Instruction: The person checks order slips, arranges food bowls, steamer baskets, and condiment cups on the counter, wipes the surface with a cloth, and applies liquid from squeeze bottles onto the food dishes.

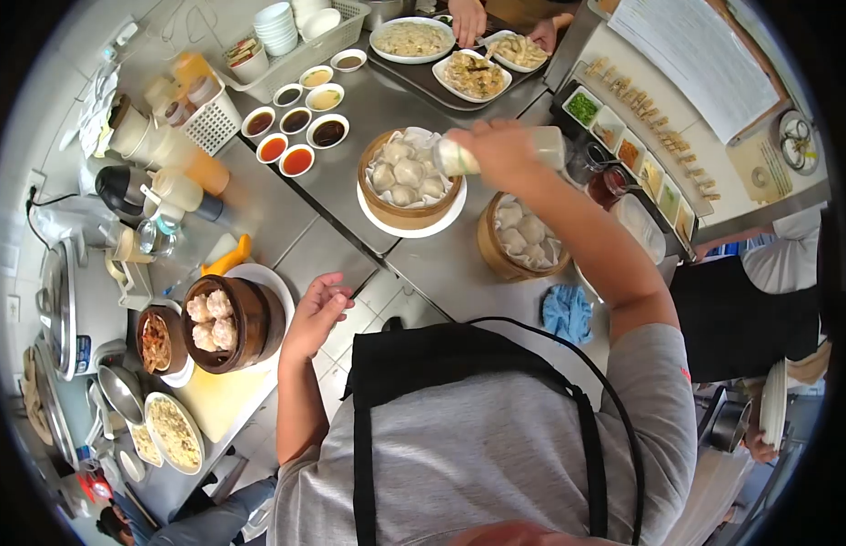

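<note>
My right hand (pixel 500 155) is closed around a clear bottle with whitish contents (pixel 548 147). It lies nearly level, one end at the edge of a bamboo steamer (pixel 377 205) of pale round dumplings (pixel 407 171). This steamer stands on a white plate (pixel 409 233). Below my right forearm is a second bamboo steamer (pixel 503 270) with similar dumplings (pixel 525 235). My left hand (pixel 318 314) hangs beside the left counter, its fingers loosely bent and apart, with nothing seen in them. Nearest to it is a dark steamer (pixel 264 323) of open-topped dumplings (pixel 212 320).
Small sauce cups (pixel 297 161) stand at the back left. Another person's hands (pixel 467 20) are over a tray (pixel 423 84) of filled dishes. To the right are a garnish rack (pixel 623 146) and a crumpled blue cloth (pixel 567 314). An orange-handled knife (pixel 230 255) lies on the left.
</note>
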A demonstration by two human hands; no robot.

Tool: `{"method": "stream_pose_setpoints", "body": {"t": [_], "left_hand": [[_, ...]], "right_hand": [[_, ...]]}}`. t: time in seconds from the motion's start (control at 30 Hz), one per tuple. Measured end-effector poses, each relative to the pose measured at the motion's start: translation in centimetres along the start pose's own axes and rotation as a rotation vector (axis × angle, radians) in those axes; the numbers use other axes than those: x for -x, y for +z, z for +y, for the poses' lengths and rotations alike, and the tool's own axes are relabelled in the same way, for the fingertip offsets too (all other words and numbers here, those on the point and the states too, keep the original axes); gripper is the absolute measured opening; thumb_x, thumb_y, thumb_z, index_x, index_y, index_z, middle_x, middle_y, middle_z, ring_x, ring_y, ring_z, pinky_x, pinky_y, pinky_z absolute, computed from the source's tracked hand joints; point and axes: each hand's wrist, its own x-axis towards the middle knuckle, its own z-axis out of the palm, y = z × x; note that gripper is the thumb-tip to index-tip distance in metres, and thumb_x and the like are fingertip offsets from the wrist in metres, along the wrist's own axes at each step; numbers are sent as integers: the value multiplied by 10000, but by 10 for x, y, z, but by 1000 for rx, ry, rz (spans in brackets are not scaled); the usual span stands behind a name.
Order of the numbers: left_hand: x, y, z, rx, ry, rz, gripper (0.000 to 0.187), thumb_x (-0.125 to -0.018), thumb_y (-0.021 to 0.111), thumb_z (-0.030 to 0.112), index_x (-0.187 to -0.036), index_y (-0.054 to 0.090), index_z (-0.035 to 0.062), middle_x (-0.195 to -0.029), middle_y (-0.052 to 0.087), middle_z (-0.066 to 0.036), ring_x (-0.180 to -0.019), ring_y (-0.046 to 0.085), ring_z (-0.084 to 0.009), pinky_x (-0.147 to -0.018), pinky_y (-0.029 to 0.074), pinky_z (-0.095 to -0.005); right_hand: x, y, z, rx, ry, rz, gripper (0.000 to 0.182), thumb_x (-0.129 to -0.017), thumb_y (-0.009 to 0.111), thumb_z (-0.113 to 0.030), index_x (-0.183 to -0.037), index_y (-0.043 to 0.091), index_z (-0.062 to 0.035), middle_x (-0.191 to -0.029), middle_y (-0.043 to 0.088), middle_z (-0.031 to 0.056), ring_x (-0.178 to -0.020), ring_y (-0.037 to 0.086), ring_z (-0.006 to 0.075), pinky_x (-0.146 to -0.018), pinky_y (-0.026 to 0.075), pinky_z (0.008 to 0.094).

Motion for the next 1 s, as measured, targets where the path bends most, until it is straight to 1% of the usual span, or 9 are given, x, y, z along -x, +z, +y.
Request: {"method": "stream_pose_setpoints", "body": {"t": [0.23,0.33,0.47,0.53,0.57,0.67,0.77,0.87,1.0], "left_hand": [[-5,5,-1,15,-18,-42,410,-803,517,273,-1121,373,59,-992,512,-95,-863,498,-137,-711,394,-255],[-6,6,1,-33,7,-60,446,-800,501,329,-1139,369,71,-1014,497,-110,-878,511,-167,-731,407,-277],[-6,8,6,-29,37,-27,430,-800,498,321,-1135,384,76,-1006,505,-99,-871,514,-166,-724,410,-273],[-8,9,4,14,1,-6,397,-805,497,259,-1135,381,71,-992,508,-96,-848,513,-151,-708,404,-259],[-11,8,2,-16,-1,-23,433,-802,494,326,-1138,380,77,-1005,504,-103,-866,513,-162,-722,410,-273],[-20,12,0,-24,-12,-50,435,-805,491,320,-1142,373,73,-1009,501,-106,-867,512,-161,-722,410,-270],[-32,25,6,-61,6,-94,421,-810,484,300,-1141,369,68,-1011,500,-107,-869,511,-160,-720,410,-265],[-42,41,14,-90,8,-144,400,-812,476,273,-1134,372,60,-1009,501,-103,-868,511,-156,-716,411,-259],[-50,57,18,-78,-17,-204,409,-800,511,249,-1133,373,57,-989,498,-75,-847,490,-129,-713,392,-245]], "right_hand": [[-13,6,-23,-75,-41,40,513,-595,617,-117,-1070,471,-245,-884,507,51,-846,520,233,-730,390,335],[-6,12,-16,-181,26,59,515,-605,609,-118,-1086,459,-227,-905,517,63,-874,519,239,-732,391,346],[41,-3,13,-322,93,55,590,-558,637,-147,-1111,439,-205,-922,510,80,-855,520,262,-710,412,363],[73,-21,29,-329,98,25,604,-555,633,-139,-1121,429,-195,-937,511,88,-863,518,271,-707,416,368],[89,-29,35,-233,122,-30,609,-556,632,-137,-1126,428,-200,-955,509,81,-868,520,263,-706,417,356],[127,-41,44,-32,169,-231,606,-566,616,-117,-1133,425,-213,-944,507,62,-869,517,249,-721,411,340],[155,-33,46,53,168,-319,605,-571,601,-91,-1134,425,-225,-925,504,45,-867,512,232,-731,403,317],[167,-17,47,50,162,-301,614,-570,597,-73,-1138,423,-228,-906,503,40,-870,504,220,-731,395,305],[160,-12,49,112,204,-299,496,-652,565,-109,-1118,435,-219,-930,523,38,-849,523,210,-713,397,294]]}}
